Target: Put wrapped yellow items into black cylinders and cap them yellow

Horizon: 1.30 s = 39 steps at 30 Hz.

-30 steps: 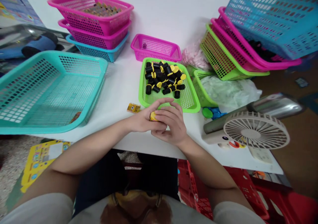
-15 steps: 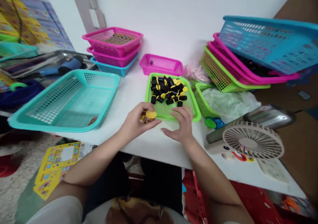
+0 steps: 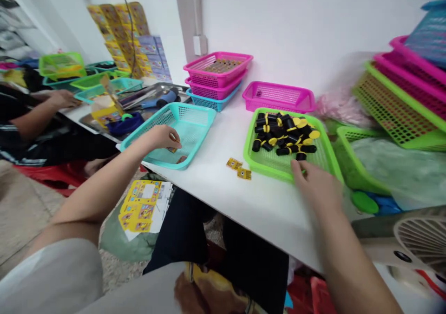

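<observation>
Over the teal basket (image 3: 190,135), our left hand (image 3: 162,137) pinches a small piece (image 3: 172,150) (partly hidden), seemingly to place it, which calls for parting that grip, while our right hand (image 3: 317,184), grip unclear, is at the green basket (image 3: 268,169) of black tubes (image 3: 284,135).

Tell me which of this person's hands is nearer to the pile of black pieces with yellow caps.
Right. The right hand is just in front of the pile, at the green basket's near edge; the left hand is farther off to its left, over the turquoise basket.
</observation>
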### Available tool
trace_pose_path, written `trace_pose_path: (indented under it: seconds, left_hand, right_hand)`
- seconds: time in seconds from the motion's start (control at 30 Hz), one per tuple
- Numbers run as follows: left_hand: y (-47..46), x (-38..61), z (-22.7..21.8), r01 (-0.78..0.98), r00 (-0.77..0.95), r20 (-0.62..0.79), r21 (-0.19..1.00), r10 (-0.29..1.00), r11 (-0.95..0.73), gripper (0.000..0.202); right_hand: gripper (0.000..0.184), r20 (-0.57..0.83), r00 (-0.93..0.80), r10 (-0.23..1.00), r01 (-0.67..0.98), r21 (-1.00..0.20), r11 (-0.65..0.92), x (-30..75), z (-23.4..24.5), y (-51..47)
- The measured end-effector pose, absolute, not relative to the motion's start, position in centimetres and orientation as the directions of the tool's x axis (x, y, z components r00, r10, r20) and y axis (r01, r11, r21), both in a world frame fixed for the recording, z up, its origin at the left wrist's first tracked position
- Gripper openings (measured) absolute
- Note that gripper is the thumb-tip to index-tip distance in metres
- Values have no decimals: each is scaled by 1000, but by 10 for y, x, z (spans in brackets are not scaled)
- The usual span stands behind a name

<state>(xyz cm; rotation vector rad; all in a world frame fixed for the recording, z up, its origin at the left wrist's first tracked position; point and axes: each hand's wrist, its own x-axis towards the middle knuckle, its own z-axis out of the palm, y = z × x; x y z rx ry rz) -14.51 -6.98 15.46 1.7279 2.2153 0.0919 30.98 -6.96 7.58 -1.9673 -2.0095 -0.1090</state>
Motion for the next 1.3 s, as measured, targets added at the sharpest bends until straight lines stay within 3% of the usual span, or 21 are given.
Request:
trace_pose_path:
  seconds: [0.07, 0.13, 0.3, 0.4, 0.57, 0.67, 0.73, 0.8, 0.87, 0.93, 1.03, 1.13, 1.3]
  left_hand:
    - [-64, -148, 144, 936, -240, -310, 176, 920, 304, 35]
    - [-61, -148, 134, 924, -243, -399, 182, 884, 337, 39]
    - [-65, -145, 119, 891, -168, -545, 272, 822, 363, 36]
    - [-70, -147, 111, 877, -87, -515, 367, 853, 311, 37]
    - [-72, -153, 113, 880, -33, -324, 438, 946, 181, 37]
    - [-80, -137, 131, 913, -52, 59, 408, 997, 23, 34]
    - [-95, -113, 139, 918, -5, 346, 373, 938, -132, 31]
    - [-112, -78, 136, 880, 120, 456, 362, 882, -307, 29]
    - [-126, -39, 118, 768, 411, 361, 357, 837, -532, 33]
    - [-129, -1, 91, 730, 600, 133, 313, 789, -608, 39]
    - [-117, 38, 52, 837, 523, -52, 218, 850, -502, 58]
    - [-102, 50, 36, 880, 458, -150, 217, 876, -423, 64]
    - [-109, 31, 37, 897, 429, -134, 182, 893, -404, 65]
  right_hand:
    - [45, 289, -56, 956, 988, -124, 95, 305, 76, -73]
    - [44, 323, -125, 938, 986, -68, 154, 298, 75, -77]
    - [50, 333, -229, 915, 972, 29, 232, 289, 73, -81]
    - [49, 342, -277, 898, 958, 19, 287, 291, 70, -81]
    - [37, 469, -487, 737, 839, 15, 544, 287, 60, -81]
    - [34, 499, -516, 697, 807, 10, 590, 279, 54, -79]
    - [31, 507, -481, 716, 822, -24, 569, 276, 50, -76]
    - [24, 503, -461, 731, 829, -49, 556, 276, 48, -74]
    - [28, 507, -446, 738, 831, -73, 552, 278, 48, -72]
    - [37, 523, -421, 741, 828, -112, 549, 281, 48, -71]
    - [41, 550, -368, 750, 811, -205, 548, 290, 51, -72]
    - [44, 535, -339, 774, 770, -314, 555, 303, 54, -69]
    - [57, 505, -301, 809, 762, -382, 523, 325, 60, -58]
